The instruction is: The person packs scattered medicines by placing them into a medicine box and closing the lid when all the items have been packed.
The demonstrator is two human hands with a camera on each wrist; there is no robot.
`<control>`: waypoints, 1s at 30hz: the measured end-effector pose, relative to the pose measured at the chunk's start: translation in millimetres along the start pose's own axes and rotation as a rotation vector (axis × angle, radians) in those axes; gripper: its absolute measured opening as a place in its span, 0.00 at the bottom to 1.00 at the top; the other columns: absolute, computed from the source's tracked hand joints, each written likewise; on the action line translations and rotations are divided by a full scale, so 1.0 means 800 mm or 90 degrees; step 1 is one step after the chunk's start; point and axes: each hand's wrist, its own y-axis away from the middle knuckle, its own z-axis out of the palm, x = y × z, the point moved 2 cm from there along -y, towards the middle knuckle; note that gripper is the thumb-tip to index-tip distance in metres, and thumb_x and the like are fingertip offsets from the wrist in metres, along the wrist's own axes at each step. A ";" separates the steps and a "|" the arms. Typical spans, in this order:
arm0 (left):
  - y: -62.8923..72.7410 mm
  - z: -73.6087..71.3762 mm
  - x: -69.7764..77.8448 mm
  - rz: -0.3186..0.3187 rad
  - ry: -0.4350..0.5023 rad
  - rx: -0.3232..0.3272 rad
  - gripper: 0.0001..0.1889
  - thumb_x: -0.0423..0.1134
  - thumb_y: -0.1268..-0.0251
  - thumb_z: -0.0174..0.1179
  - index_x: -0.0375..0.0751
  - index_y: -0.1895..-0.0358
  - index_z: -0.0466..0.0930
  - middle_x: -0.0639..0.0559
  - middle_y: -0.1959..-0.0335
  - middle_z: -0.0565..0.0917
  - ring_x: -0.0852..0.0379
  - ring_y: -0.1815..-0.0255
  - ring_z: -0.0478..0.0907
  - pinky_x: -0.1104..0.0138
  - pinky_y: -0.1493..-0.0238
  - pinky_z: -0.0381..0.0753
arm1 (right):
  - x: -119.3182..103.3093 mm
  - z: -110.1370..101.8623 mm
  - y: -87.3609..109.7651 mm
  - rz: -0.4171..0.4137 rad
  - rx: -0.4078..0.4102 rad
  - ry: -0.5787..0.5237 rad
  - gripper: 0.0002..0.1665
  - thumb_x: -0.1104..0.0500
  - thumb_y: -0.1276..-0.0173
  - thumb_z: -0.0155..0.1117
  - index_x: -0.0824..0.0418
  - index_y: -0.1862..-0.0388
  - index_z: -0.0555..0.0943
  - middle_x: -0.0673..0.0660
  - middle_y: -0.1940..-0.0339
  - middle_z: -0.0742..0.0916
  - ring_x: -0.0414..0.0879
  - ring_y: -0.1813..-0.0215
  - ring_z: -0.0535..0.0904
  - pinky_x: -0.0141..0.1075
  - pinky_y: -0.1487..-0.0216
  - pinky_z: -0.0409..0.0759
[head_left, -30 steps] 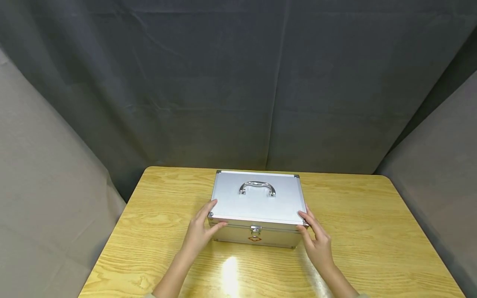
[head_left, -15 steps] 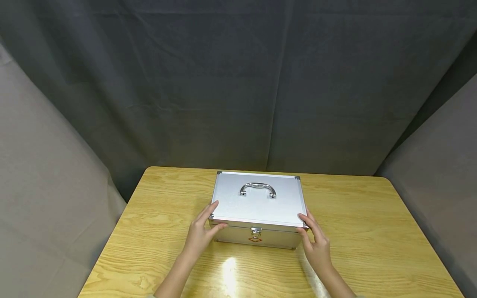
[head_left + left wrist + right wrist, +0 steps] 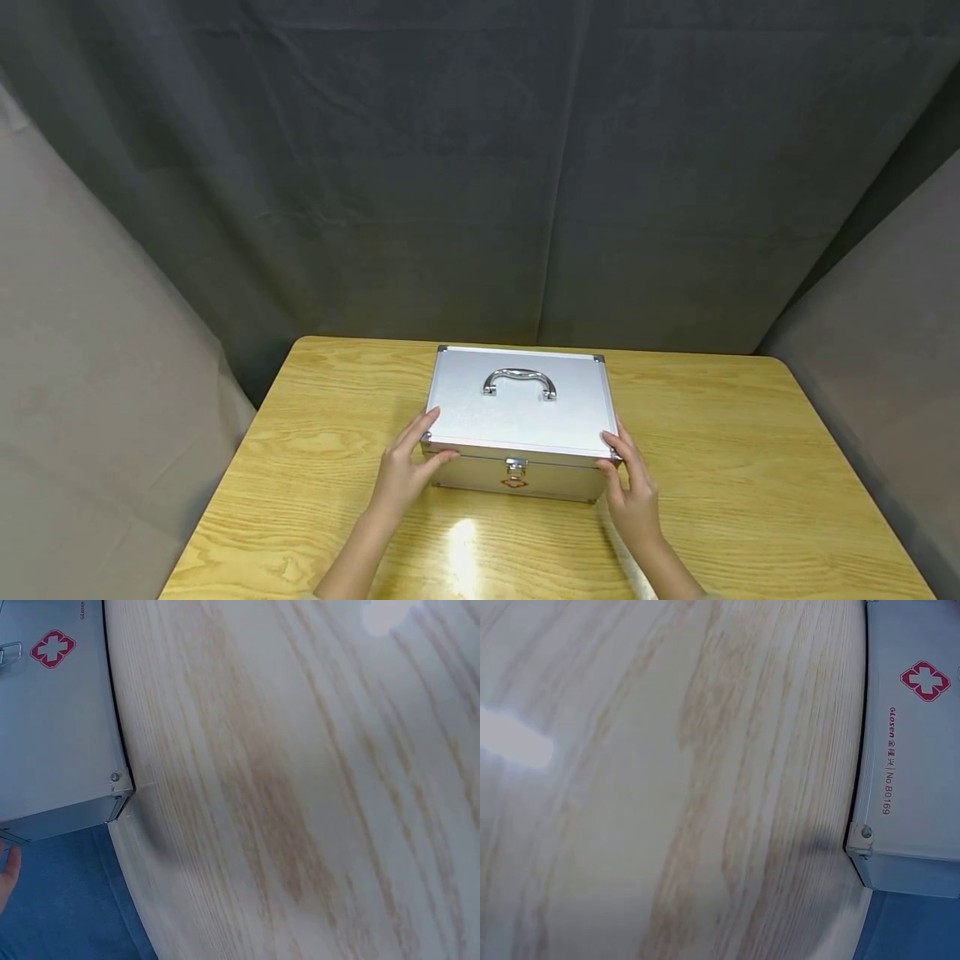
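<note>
A silver aluminium first-aid case (image 3: 517, 421) sits lid down on the table, its chrome handle (image 3: 519, 375) on top and its front latch (image 3: 515, 467) fastened. My left hand (image 3: 400, 473) holds its front left corner, thumb on the front face and fingers along the side and lid edge. At the front right corner my right hand (image 3: 636, 504) grips in the same way. A red cross emblem (image 3: 53, 649) marks the front in the left wrist view, where only some fingertips (image 3: 9, 874) show at the side. The right wrist view shows the case's lettered front (image 3: 915, 780), with the right hand almost wholly out of frame.
The wood-grain table (image 3: 315, 425) extends left, right and in front of the case. A dark grey curtain (image 3: 420, 183) hangs right behind the table's back edge, and paler cloth panels (image 3: 97, 350) stand at both sides.
The case stays in place with both hands at its front corners. My right hand and forearm have shifted very slightly left.
</note>
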 end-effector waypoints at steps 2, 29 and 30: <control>0.000 0.000 -0.001 -0.004 0.001 -0.001 0.36 0.37 0.62 0.71 0.36 0.42 0.72 0.41 0.45 0.76 0.38 0.45 0.73 0.59 0.46 0.71 | 0.001 0.000 0.001 0.003 -0.002 0.002 0.27 0.51 0.33 0.51 0.75 0.50 0.74 0.73 0.42 0.73 0.44 0.36 0.68 0.21 0.46 0.68; -0.006 -0.012 0.005 -0.103 -0.027 -0.092 0.29 0.47 0.45 0.62 0.51 0.37 0.68 0.49 0.42 0.74 0.46 0.41 0.70 0.50 0.45 0.70 | -0.018 -0.032 -0.021 0.059 -0.146 0.086 0.26 0.63 0.40 0.62 0.67 0.42 0.72 0.67 0.42 0.75 0.48 0.38 0.69 0.23 0.39 0.60; -0.009 -0.013 0.004 -0.102 -0.026 -0.092 0.26 0.46 0.42 0.60 0.51 0.38 0.69 0.50 0.42 0.74 0.47 0.42 0.71 0.49 0.45 0.70 | -0.016 -0.034 -0.022 0.074 -0.161 0.094 0.28 0.63 0.41 0.63 0.66 0.40 0.70 0.65 0.41 0.74 0.49 0.38 0.69 0.23 0.38 0.59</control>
